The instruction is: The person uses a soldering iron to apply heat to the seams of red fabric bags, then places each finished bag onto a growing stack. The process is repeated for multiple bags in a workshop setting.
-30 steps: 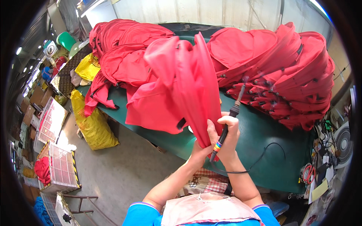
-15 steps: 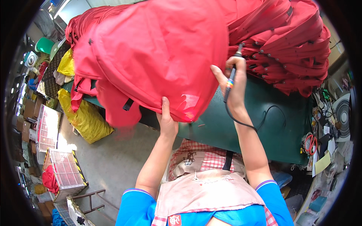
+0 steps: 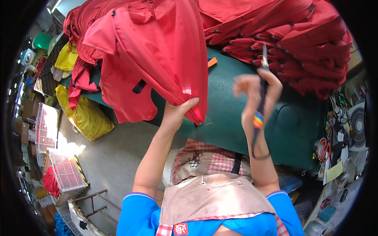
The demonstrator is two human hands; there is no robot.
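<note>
The green table [image 3: 228, 102] spreads out in front of the person. Over its left half, the left hand [image 3: 178, 114] holds up a red cloth piece [image 3: 157, 63] by its bottom end, with the thumb laid on top and the fingers mostly hidden behind the cloth. This end hangs near the table's front edge, while the rest rises in loose folds toward the table's back; a short black strap [image 3: 139, 86] sits on a flap to the left.

Above the right half of the table, the right hand [image 3: 258, 94] is curled around a pen-shaped tool [image 3: 263, 84], its metal tip pointing toward the back of the table. The hand is blurred, and whether the tip touches anything there cannot be told. A thin black cord [image 3: 253, 147] runs from the tool's lower end down across the forearm, and a dark loop lies on the table to the right.

At the table's back right lies a heap of red pieces [image 3: 291, 47], layered and dotted with small dark fittings; more red cloth [image 3: 84, 23] is piled at its back left. An orange strip [image 3: 212, 62] rests on the table between. A yellow sack [image 3: 84, 114] stands left of the table.
</note>
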